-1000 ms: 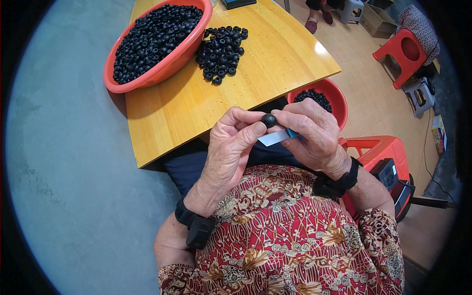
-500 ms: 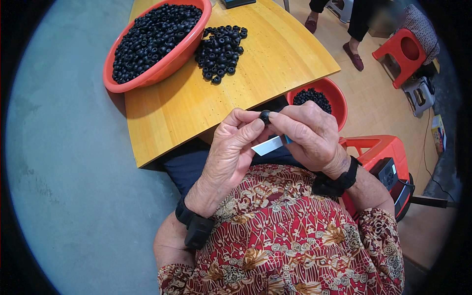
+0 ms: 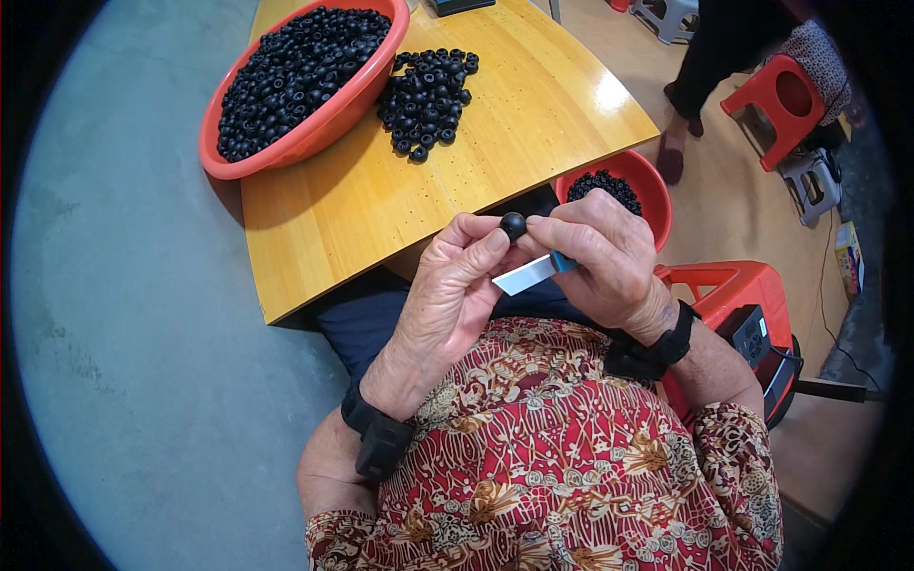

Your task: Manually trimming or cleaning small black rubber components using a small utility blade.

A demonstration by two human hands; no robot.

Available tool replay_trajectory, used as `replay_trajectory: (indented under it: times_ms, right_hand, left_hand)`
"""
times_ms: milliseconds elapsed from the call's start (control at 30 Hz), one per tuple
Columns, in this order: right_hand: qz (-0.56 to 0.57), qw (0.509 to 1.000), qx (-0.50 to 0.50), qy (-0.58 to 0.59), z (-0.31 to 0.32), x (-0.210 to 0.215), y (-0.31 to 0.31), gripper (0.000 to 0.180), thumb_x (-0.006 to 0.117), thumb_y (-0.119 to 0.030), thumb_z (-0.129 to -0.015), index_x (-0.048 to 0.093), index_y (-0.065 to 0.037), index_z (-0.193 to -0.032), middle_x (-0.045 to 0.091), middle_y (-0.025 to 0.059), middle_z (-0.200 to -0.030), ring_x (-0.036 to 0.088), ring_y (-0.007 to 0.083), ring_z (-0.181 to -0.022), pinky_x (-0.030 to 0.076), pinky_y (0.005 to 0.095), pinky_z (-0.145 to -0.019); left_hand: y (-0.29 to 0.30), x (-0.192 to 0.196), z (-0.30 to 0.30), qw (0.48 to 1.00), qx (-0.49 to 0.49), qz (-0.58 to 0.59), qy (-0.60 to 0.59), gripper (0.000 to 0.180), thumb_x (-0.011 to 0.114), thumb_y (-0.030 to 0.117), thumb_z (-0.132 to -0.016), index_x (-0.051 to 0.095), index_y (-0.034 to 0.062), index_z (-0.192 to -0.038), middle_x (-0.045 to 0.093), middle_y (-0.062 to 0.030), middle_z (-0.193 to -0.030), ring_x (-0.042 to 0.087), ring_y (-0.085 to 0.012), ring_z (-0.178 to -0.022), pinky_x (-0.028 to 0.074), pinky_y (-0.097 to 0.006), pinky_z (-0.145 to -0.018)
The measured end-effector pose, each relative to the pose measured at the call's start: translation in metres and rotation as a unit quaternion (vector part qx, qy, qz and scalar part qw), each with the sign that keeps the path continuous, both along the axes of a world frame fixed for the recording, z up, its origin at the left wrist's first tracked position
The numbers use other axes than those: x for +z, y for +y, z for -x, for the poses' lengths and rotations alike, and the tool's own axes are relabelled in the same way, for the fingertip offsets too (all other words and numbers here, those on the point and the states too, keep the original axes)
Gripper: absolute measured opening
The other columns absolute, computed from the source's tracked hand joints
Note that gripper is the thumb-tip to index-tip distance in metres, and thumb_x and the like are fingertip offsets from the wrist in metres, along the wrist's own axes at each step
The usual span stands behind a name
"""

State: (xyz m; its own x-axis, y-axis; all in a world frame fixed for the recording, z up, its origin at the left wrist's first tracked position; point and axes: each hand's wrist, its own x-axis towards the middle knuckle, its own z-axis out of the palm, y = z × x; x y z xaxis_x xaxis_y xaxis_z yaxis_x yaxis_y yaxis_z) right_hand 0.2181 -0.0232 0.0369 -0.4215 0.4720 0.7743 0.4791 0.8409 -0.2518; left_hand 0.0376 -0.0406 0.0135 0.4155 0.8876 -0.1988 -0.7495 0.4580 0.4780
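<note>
Passer-by's legs (image 3: 709, 57) now nearer; black rings in both red basins (image 3: 286, 143).

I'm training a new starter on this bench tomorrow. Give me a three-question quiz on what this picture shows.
1. True or false: the left hand and right hand pinch one small black round part between their fingertips.
2. Which holds more black parts? A) the large orange basin on the wooden table; B) the small red bowl beside the table.
3. Fill in: the right hand also holds a flat ____ blade with a blue handle.

Key: 1 true; 2 A; 3 white
</note>
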Motion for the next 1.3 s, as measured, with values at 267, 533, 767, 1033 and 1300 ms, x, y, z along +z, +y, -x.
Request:
replay_trajectory:
  times_ms: [267,533,767,1033,1300]
  right_hand:
    - [0.076,0.996,0.016,0.045,0.002,0.002,0.001,0.036,0.072,0.000,-0.064,0.064,-0.002,-0.100,0.063,0.0092,-0.082,0.063,0.0242,-0.072,0.051,0.0327,-0.058]
    - [0.121,0.992,-0.033,0.021,-0.014,0.014,0.012,0.030,0.071,-0.002,-0.071,0.061,-0.003,-0.099,0.062,0.0119,-0.083,0.064,0.0271,-0.073,0.051,0.0333,-0.061]
    - [0.017,0.947,-0.319,0.014,-0.085,0.020,0.053,0.017,0.068,-0.005,-0.078,0.061,-0.004,-0.094,0.065,0.0108,-0.085,0.066,0.0248,-0.074,0.052,0.0321,-0.065]
    - [0.111,0.849,-0.512,-0.067,-0.147,-0.001,0.071,0.026,0.066,-0.026,-0.081,0.065,-0.010,-0.101,0.067,0.0124,-0.089,0.066,0.0301,-0.080,0.051,0.0393,-0.069]
    - [0.144,0.907,-0.396,0.029,-0.107,0.017,0.062,0.026,0.067,-0.022,-0.083,0.067,-0.003,-0.101,0.064,0.0104,-0.079,0.064,0.0233,-0.072,0.050,0.0332,-0.066]
  left_hand:
    - [0.003,0.003,0.003,0.994,0.023,-0.056,0.087,0.010,0.062,0.007,-0.091,0.058,0.0045,-0.100,0.066,-0.0092,-0.097,0.066,-0.0161,-0.088,0.056,-0.027,-0.077]
    - [0.009,0.004,0.009,0.985,0.019,-0.064,0.159,0.014,0.061,0.009,-0.092,0.057,0.0023,-0.103,0.067,-0.0114,-0.099,0.066,-0.0133,-0.086,0.051,-0.021,-0.080]
    - [0.035,0.010,0.038,0.968,0.055,-0.100,0.222,0.011,0.060,0.013,-0.093,0.060,0.0049,-0.100,0.066,-0.0071,-0.096,0.063,-0.0107,-0.085,0.049,-0.022,-0.080]
    - [0.070,0.007,0.060,0.928,0.117,-0.128,0.330,0.012,0.063,0.012,-0.091,0.061,0.0040,-0.100,0.068,-0.0065,-0.095,0.063,-0.0085,-0.083,0.047,-0.019,-0.075]
    - [0.116,-0.030,0.057,0.789,0.174,-0.223,0.545,0.009,0.066,0.004,-0.083,0.062,0.0011,-0.090,0.064,-0.0026,-0.082,0.059,-0.0083,-0.074,0.048,-0.022,-0.067]
